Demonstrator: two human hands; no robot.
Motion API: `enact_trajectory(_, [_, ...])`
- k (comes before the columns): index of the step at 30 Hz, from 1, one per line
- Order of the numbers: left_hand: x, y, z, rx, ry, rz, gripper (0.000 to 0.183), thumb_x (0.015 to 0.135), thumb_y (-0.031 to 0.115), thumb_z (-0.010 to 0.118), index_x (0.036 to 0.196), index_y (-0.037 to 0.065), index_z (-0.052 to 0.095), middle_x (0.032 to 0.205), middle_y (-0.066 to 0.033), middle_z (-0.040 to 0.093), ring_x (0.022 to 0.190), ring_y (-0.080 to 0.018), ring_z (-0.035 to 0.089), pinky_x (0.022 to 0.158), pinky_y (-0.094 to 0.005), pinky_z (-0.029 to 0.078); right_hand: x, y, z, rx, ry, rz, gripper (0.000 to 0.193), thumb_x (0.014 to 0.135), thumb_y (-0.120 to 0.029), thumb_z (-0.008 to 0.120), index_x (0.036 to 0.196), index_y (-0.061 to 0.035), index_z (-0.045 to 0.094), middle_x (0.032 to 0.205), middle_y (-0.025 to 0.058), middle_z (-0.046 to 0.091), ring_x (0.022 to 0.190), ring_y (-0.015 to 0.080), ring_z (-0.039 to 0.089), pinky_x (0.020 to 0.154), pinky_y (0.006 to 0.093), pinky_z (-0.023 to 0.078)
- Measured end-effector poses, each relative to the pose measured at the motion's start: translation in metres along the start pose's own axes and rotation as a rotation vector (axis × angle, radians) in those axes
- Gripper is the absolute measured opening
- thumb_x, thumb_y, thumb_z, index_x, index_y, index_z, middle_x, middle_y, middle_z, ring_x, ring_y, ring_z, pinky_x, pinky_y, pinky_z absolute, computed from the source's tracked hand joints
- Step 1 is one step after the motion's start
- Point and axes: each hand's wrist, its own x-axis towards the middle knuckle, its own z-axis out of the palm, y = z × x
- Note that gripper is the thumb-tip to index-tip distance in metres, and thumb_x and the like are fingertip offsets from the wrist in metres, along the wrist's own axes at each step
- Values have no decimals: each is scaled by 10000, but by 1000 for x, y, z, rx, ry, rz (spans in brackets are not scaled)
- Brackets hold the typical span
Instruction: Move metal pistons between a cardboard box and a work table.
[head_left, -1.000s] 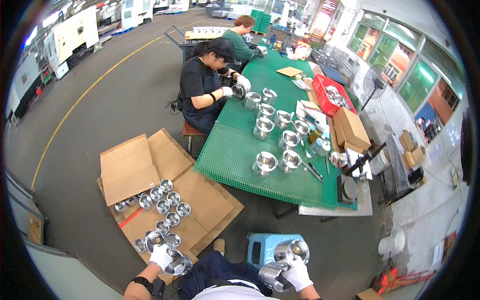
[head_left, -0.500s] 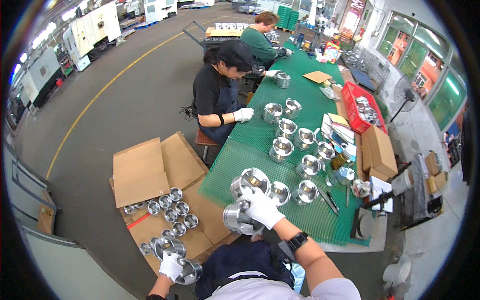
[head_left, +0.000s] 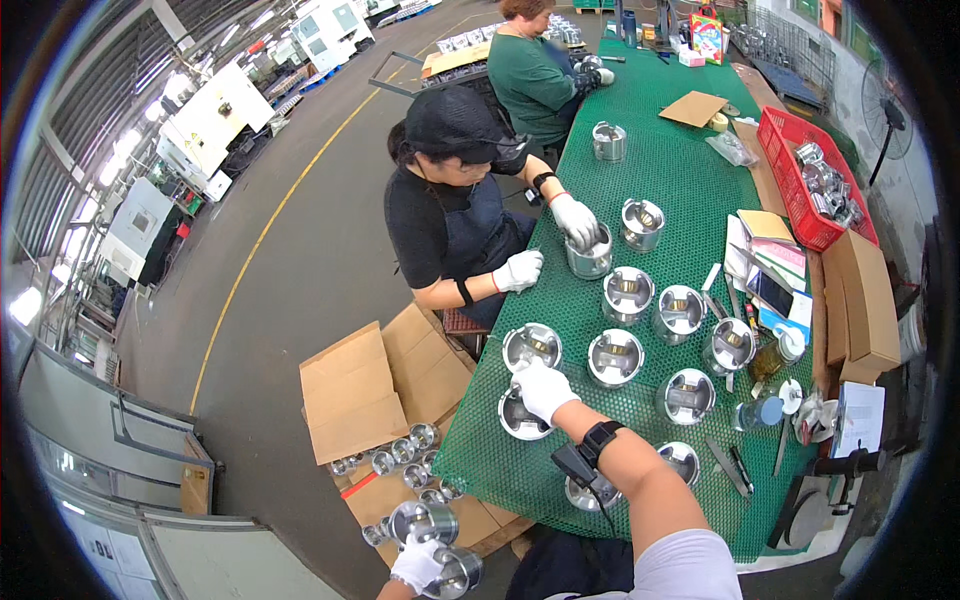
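Head view: left hand (head_left: 418,566) and right hand (head_left: 545,390) pinch pistons (head_left: 426,520); other pistons (head_left: 615,357) crowd the green mat (head_left: 670,170), red crate (head_left: 792,190) beyond.

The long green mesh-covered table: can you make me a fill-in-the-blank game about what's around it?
Over the table, the camera wearer touches round silver metal pistons with the white-gloved ____ hand.
The rectangular plastic basket holding metal parts is coloured ____.
The farther co-worker wears a fabric top coloured ____.

Missing words: right; red; green

Narrow gaps between pistons (head_left: 616,358)
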Motion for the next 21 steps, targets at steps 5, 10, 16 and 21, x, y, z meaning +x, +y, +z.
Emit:
enact_trajectory(5, [69,48,-33,149,-26,169,298,822,299,578,1116,279,622,1272,-286,404,902,-426,620,842,-458,513,25,44,11,-87,-27,87,167,799,-192,545,903,-121,655,1035,223,551,879,395,624,759,447,518])
enact_trajectory(10, [135,81,-55,254,61,448,225,844,297,549,1036,208,626,1237,-287,440,844,-428,626,773,-460,533,31,55,31,153,-48,195,473,853,-347,517,1147,20,471,1005,277,626,968,437,603,863,448,473])
enact_trajectory(16, [184,135,-80,257,28,391,216,859,280,514,1035,188,599,1191,-250,475,877,-424,611,774,-477,507,-3,31,-37,-160,-99,-118,373,828,-235,535,1190,-145,547,1194,249,514,870,358,648,754,442,526])
enact_trajectory(21, [198,159,-76,174,75,349,208,841,254,536,1021,182,611,1219,-204,469,910,-419,603,802,-467,497,-91,2,-104,-9,-63,-280,284,829,-216,541,1100,-177,615,1109,145,600,750,317,660,639,419,553])
